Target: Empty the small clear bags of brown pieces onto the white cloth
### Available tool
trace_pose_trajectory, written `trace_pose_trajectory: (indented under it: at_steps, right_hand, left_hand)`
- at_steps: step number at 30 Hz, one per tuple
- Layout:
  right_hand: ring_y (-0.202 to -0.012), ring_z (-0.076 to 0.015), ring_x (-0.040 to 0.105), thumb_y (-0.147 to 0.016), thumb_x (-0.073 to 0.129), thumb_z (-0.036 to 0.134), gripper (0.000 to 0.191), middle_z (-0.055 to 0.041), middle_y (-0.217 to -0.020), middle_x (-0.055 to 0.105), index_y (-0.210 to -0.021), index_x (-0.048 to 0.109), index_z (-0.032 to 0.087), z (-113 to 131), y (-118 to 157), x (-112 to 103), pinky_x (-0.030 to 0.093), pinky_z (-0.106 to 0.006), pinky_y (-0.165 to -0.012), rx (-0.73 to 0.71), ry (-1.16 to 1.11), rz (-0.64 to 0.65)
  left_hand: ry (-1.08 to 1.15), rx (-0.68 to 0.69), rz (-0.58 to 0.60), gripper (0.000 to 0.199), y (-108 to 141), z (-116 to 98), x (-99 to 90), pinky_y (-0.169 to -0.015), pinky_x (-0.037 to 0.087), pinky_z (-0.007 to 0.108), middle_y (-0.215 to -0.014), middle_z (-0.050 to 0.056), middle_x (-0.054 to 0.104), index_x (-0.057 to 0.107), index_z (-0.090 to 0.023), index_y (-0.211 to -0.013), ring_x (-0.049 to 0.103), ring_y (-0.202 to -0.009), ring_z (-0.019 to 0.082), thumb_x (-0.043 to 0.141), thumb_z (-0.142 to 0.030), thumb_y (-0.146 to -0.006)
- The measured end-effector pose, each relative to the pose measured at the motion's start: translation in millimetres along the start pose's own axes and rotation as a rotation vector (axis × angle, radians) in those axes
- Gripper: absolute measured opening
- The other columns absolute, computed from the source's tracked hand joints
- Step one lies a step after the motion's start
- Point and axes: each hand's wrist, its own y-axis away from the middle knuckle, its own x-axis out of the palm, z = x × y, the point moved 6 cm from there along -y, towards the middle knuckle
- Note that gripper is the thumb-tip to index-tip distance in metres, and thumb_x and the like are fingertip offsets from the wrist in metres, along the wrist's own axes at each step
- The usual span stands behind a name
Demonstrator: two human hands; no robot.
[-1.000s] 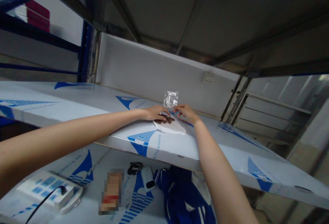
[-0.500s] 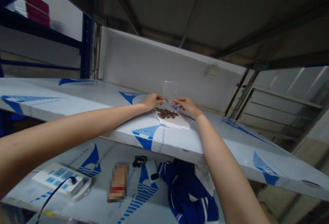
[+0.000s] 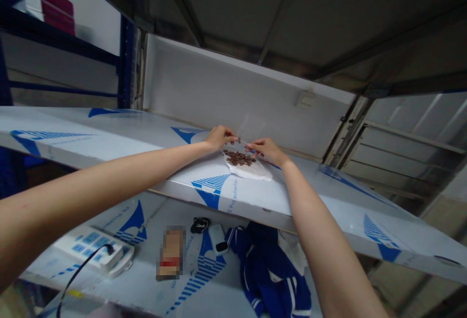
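Both hands reach forward onto the upper shelf. My left hand pinches one side of a clear plastic bag, of which only faint edges show against the wall. On the opposite side, my right hand grips the bag between thumb and fingers. Just below the hands lies a heap of small dark brown pieces, too small to name, on a white cloth or paper sheet. A few brown bits appear near the left fingertips.
The shelf is covered in blue-printed film. Below it, a lower shelf holds a white power strip with a black cable, a blurred-out item, a small pale device and a blue-and-white garment. A metal shelf hangs overhead.
The bag stood upright and visible above the hands; now it is hardly visible there. My left hand has risen slightly. The whole view has shifted a little.
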Motion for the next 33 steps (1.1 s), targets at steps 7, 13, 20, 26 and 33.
trace_pose_trajectory:
  at_steps: [7,13,20,26,33]
  right_hand:
    - [-0.060,-0.0106,0.060,-0.078,0.063,0.018,0.011,-0.0095,-0.085,0.070,-0.086,0.069,0.013,4.4,-0.7,-7.4,0.043,-0.022,-0.057,-0.062,-0.127,-0.108]
    - [-0.049,-0.0075,0.053,-0.079,0.063,0.023,0.013,-0.0089,-0.083,0.070,-0.083,0.069,0.012,4.6,-0.7,-2.1,0.038,-0.022,-0.052,-0.036,-0.064,-0.058]
    - [-0.059,-0.0112,0.058,-0.073,0.069,0.026,0.015,-0.0092,-0.089,0.071,-0.082,0.071,0.014,5.7,1.7,-0.4,0.041,-0.023,-0.056,-0.038,-0.032,-0.051]
    - [-0.049,-0.0071,0.047,-0.070,0.069,0.029,0.019,-0.0061,-0.081,0.069,-0.082,0.071,0.014,-2.1,-3.1,1.2,0.033,-0.023,-0.049,-0.030,-0.085,-0.019]
    - [-0.054,-0.0069,0.044,-0.069,0.067,0.019,0.007,0.0000,-0.062,0.058,-0.072,0.068,0.012,5.9,-0.7,-0.8,0.031,-0.024,-0.054,-0.054,-0.063,-0.005]
  left_hand:
    - [-0.049,0.022,-0.055,0.023,1.9,-3.7,-7.4,-0.064,0.036,0.025,-0.074,0.007,0.069,0.072,-0.011,-0.076,0.056,-0.068,0.014,0.061,-0.030,-0.082]
    - [0.093,0.024,-0.033,0.018,2.7,-4.4,-4.6,-0.068,0.040,0.025,-0.082,0.009,0.071,0.071,-0.009,-0.082,0.058,-0.073,0.014,0.062,-0.025,-0.080]
    - [0.155,0.029,0.050,0.010,5.7,-13.0,-2.4,-0.066,0.039,0.027,-0.074,0.006,0.068,0.070,-0.008,-0.076,0.054,-0.066,0.013,0.064,-0.016,-0.076]
    - [0.183,-0.009,0.049,0.009,8.7,-14.3,-2.0,-0.062,0.037,0.024,-0.069,0.005,0.065,0.068,-0.006,-0.074,0.051,-0.063,0.010,0.060,-0.007,-0.076]
    - [0.210,0.031,0.182,0.013,12.3,-20.7,7.2,-0.062,0.037,0.022,-0.066,0.003,0.061,0.065,-0.001,-0.082,0.050,-0.063,0.008,0.054,-0.003,-0.078]
